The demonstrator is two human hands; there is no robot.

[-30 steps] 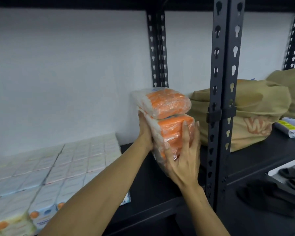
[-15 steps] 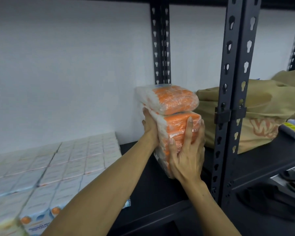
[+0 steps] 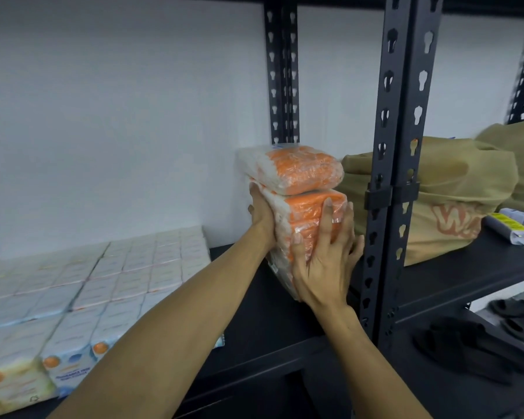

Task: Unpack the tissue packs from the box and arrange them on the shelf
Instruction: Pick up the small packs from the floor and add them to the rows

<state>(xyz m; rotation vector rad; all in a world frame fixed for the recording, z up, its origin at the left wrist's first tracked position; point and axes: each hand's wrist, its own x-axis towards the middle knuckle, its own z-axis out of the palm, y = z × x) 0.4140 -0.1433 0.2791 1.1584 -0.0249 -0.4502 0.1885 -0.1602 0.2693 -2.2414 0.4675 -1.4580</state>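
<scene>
Two orange tissue packs in clear wrap are stacked on the black shelf (image 3: pixel 254 316), close to the white wall and the back post. The upper pack (image 3: pixel 297 169) lies on top of the lower pack (image 3: pixel 303 213). The lower one is tilted, and I cannot tell whether its bottom end touches the shelf. My left hand (image 3: pixel 259 214) grips the lower pack's left side, its fingers hidden behind it. My right hand (image 3: pixel 324 264) presses flat against the pack's front and lower end, with the fingers spread and pointing up.
A flat block of white and pale blue tissue packs (image 3: pixel 82 294) fills the shelf's left part. Black slotted uprights (image 3: pixel 397 176) stand right of my hands. Behind them sit tan bags (image 3: pixel 460 189) and a small wrapped item (image 3: pixel 508 228). Dark footwear (image 3: pixel 472 349) lies lower right.
The two orange packs have stayed by the back post, with both hands holding as before. Only the view has shifted a little.
</scene>
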